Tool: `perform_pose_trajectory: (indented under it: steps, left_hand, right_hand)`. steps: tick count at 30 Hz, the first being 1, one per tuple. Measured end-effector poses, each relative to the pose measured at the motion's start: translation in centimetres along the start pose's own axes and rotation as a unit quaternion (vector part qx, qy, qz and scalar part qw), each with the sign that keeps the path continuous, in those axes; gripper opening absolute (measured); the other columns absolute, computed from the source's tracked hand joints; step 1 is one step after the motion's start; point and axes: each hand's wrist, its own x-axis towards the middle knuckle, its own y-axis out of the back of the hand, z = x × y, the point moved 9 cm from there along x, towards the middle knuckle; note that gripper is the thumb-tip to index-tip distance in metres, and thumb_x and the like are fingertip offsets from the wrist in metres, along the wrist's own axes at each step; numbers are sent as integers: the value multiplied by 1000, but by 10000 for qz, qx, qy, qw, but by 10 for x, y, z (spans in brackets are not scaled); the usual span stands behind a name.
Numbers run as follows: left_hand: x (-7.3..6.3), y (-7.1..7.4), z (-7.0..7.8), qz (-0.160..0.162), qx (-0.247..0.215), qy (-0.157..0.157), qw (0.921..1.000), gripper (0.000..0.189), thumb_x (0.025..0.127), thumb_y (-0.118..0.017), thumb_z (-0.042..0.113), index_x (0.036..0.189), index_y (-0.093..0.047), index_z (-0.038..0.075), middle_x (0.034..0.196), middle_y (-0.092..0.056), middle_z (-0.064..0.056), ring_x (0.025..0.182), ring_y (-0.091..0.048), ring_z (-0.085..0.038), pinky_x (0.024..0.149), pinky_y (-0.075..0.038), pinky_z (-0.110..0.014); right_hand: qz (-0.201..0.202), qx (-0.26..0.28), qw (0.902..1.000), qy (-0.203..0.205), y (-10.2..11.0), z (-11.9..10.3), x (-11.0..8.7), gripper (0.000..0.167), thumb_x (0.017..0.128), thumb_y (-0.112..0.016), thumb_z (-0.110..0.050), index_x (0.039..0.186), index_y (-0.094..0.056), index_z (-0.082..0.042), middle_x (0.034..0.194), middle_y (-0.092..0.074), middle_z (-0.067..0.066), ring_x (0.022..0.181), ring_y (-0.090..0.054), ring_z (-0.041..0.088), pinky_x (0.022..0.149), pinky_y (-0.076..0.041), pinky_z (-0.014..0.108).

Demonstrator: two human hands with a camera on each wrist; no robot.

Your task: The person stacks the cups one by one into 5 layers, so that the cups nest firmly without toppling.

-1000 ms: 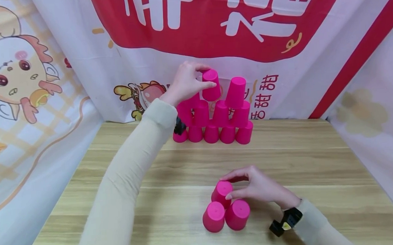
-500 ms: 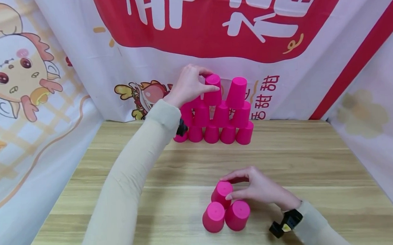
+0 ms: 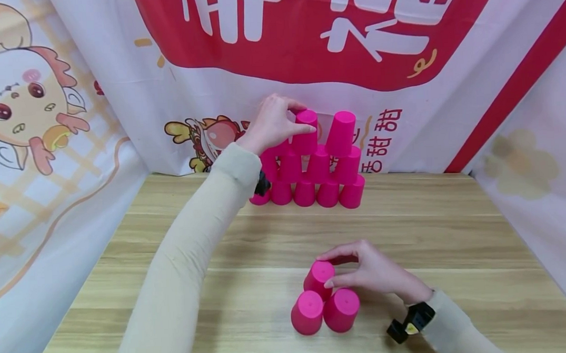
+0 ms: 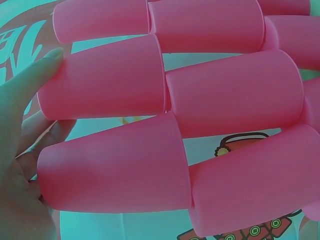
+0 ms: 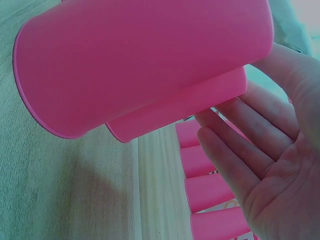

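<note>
Upside-down pink cups stand in a stepped stack [image 3: 289,165] at the back of the table. My left hand [image 3: 276,121] pinches one cup [image 3: 305,136] in the third row, thumb on one side and fingers on the other. In the left wrist view that cup [image 4: 102,80] meets the rims and bases of its neighbours. Another third-row cup [image 3: 341,133] stands to its right; one on the left is partly behind my hand. Nearer, my right hand [image 3: 370,270] holds the far cup [image 3: 321,277] of a group of three between thumb and fingers.
Two more upside-down cups, a left one [image 3: 308,313] and a right one [image 3: 342,311], stand touching distance from the right-held cup on the wooden table [image 3: 408,229]. A printed cloth [image 3: 241,78] hangs right behind the stack.
My left hand has lowered its cup slightly, down and a little to the right, onto the row beneath. My right hand and the three near cups have stayed put.
</note>
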Motion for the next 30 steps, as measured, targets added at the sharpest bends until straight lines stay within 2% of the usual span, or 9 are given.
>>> perform_pose_trajectory:
  steps: [5,11,14,20,25,30]
  left_hand:
    - [1,-3,0,-52,-7,8,10000,65,84,-83,45,140,-64,19,130,-62,5,121,-50,-18,88,-50,-24]
    - [-3,3,2,46,13,-29,10000,75,84,-81,49,148,-54,20,143,-54,4,130,-47,-16,98,-48,-27]
    - [-6,10,3,226,-150,-102,9996,76,85,-80,49,149,-53,19,145,-53,4,131,-46,-16,96,-50,-26]
    - [-20,25,6,617,-477,-286,9965,73,85,-81,48,147,-56,20,143,-55,7,131,-47,-14,95,-49,-25]
    - [-34,31,2,785,-635,-253,9946,74,83,-82,49,147,-56,22,143,-55,10,132,-46,-9,99,-48,-28]
    - [-49,39,4,953,-510,-336,9936,74,83,-82,50,147,-56,23,143,-55,11,132,-44,-6,103,-46,-31]
  right_hand:
    - [20,8,10000,20,0,0,0,47,82,-87,-37,126,-73,-28,112,-73,-12,105,-67,11,93,-54,48]
    - [5,15,10000,60,0,-1,-1,52,83,-87,-37,129,-72,-19,112,-72,-13,105,-66,12,94,-54,48]
    - [12,28,10000,7,0,0,0,51,83,-87,-38,129,-72,-22,112,-72,-13,105,-66,11,94,-54,48]
    - [26,69,10000,-13,0,2,0,46,82,-87,-37,125,-73,-32,113,-72,-12,105,-67,11,94,-54,48]
    - [36,59,9999,75,0,1,0,47,83,-87,-37,126,-73,-27,113,-72,-13,106,-67,11,94,-54,48]
    - [52,44,9999,124,0,0,0,51,83,-87,-37,128,-73,-19,113,-72,-13,107,-66,12,95,-53,49]
